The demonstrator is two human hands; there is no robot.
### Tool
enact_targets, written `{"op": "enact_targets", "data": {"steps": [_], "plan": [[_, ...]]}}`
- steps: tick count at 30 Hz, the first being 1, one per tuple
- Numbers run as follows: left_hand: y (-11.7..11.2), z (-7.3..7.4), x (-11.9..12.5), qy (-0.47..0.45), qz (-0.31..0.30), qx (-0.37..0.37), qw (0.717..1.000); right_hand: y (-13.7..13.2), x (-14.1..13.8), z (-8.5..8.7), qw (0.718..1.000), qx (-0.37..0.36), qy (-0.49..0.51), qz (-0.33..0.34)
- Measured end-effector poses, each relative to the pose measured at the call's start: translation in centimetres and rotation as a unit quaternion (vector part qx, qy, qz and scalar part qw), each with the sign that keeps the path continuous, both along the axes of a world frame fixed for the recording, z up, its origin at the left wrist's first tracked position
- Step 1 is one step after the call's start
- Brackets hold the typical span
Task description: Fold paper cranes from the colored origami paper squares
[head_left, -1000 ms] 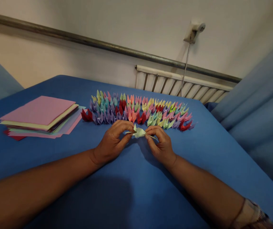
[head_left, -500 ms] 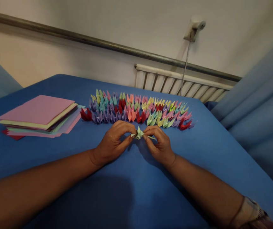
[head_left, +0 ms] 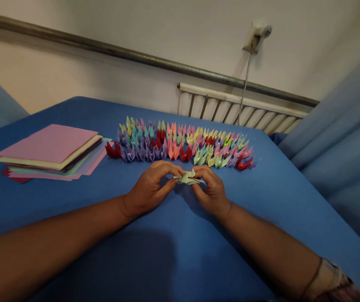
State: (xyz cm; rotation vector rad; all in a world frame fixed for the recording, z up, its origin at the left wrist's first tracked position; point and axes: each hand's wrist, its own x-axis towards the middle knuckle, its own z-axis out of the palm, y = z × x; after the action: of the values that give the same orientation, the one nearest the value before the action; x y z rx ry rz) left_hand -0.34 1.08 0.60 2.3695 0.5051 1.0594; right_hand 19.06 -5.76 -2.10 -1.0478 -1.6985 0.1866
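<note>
Between my two hands is a pale green origami crane [head_left: 187, 178], held just above the blue table. My left hand [head_left: 150, 186] pinches its left end between thumb and fingers. On the other side, my right hand [head_left: 210, 188] grips the crane's right end, with thumb below and fingers curled over. Fingertips hide part of the folded paper. Right behind the hands stand rows of small origami cranes [head_left: 174, 149] in red, purple, pink, yellow, green and light blue.
A stack of coloured paper sheets [head_left: 49, 144], pink on top, lies at the left of the blue-covered table [head_left: 129, 260]. Beyond the table are a wall rail [head_left: 120, 51], a radiator [head_left: 224, 102] and a socket with a cord [head_left: 255, 38]. A blue curtain [head_left: 349, 126] hangs at right.
The crane has turned in my fingers and now shows a longer, flatter side. My left fingertips have shifted slightly right along it. Both hands remain at the same spot.
</note>
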Motion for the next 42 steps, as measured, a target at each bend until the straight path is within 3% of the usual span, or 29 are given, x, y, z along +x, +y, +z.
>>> {"op": "enact_targets", "data": {"steps": [10,22,31,42], "plan": [[0.1,-0.3,0.5,-0.015,0.007,-0.136,0.991,0.4,0.0,-0.1,0.999,-0.023,0.031,-0.031],[0.8,-0.7,1.2,-0.089,-0.023,-0.295,0.951,0.4,-0.1,-0.6,0.994,-0.055,0.09,-0.015],[0.5,-0.6,1.3,-0.085,-0.026,-0.317,0.944,0.5,-0.1,-0.5,0.996,-0.037,0.083,-0.005],[0.1,-0.9,0.9,-0.053,-0.039,-0.211,0.975,0.5,-0.2,-0.1,0.999,-0.008,0.042,0.014]]}}
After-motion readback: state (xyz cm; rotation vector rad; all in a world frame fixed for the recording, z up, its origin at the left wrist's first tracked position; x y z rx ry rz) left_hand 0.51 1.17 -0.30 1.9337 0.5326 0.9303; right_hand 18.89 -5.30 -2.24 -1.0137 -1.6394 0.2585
